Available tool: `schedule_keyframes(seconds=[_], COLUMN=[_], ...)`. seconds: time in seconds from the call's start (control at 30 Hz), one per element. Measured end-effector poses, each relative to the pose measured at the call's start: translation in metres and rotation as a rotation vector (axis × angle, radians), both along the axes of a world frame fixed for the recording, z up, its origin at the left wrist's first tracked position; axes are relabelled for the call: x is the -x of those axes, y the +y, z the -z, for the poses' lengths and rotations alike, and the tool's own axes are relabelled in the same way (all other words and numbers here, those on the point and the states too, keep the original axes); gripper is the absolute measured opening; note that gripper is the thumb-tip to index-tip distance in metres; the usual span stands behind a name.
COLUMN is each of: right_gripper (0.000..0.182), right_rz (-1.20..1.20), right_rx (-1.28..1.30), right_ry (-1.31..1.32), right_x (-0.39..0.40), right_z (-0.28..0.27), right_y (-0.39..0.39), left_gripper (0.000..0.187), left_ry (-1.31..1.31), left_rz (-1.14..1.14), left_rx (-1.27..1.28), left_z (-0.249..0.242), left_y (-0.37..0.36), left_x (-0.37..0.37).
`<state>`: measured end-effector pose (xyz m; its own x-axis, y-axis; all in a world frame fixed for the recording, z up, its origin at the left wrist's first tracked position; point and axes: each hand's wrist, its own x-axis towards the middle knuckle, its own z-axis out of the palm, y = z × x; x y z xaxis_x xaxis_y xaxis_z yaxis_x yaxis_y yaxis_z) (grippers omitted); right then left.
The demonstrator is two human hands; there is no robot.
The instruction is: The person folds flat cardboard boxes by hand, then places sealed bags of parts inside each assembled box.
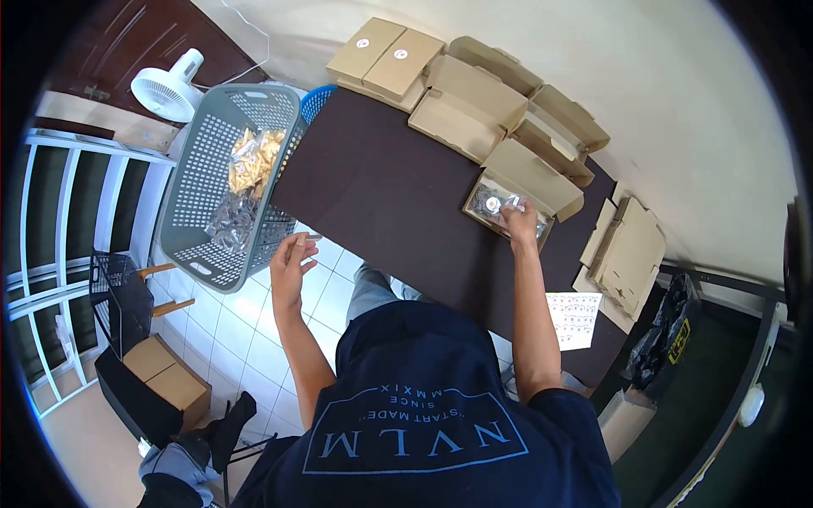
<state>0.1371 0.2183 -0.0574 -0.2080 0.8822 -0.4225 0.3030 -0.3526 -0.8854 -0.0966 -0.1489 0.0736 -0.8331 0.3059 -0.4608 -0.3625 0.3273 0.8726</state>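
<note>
My right hand [522,225] reaches into an open cardboard box [484,222] on the dark table. Its fingers are closed on a clear plastic packet [512,201] at the box's right part. Beside them, a packet of dark grey pieces with a round white sticker [492,204] lies in the box. My left hand [292,261] hangs in the air by the table's left edge, near the basket. Its fingers are loosely bent and apart, and I make out nothing held in them.
A grey basket [188,212] holds bags of golden pieces [257,161] and grey pieces [233,222]. Open boxes [468,108] and closed boxes [366,48] line the table's [364,169] back. A sticker sheet [574,319] and flat cardboard [627,250] lie right. A fan [167,91] stands behind.
</note>
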Motion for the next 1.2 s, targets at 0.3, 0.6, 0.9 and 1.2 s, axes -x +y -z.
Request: schedule_keyframes(seconds=[0.3, 0.6, 0.9, 1.2], right_gripper=[0.063, 0.030, 0.030, 0.028], right_rz=[-0.290, -0.535, -0.534, -0.485], right_rx=[-0.520, -0.526, -0.684, -0.649], right_ry=[-0.773, -0.604, -0.630, -0.851], right_x=[-0.003, 0.015, 0.015, 0.009], right_z=[-0.051, -0.036, -0.010, -0.001], right_y=[-0.011, -0.015, -0.007, -0.010], left_gripper=[0.034, 0.031, 0.029, 0.030], left_ry=[0.165, 0.166, 0.154, 0.122], left_rz=[-0.029, 0.138, -0.119, -0.264], left_rx=[-0.016, 0.091, 0.100, 0.146], left_z=[-0.035, -0.005, -0.003, 0.065], left_y=[-0.024, -0.036, -0.118, -0.190], left_x=[0.093, 0.076, 0.098, 0.211])
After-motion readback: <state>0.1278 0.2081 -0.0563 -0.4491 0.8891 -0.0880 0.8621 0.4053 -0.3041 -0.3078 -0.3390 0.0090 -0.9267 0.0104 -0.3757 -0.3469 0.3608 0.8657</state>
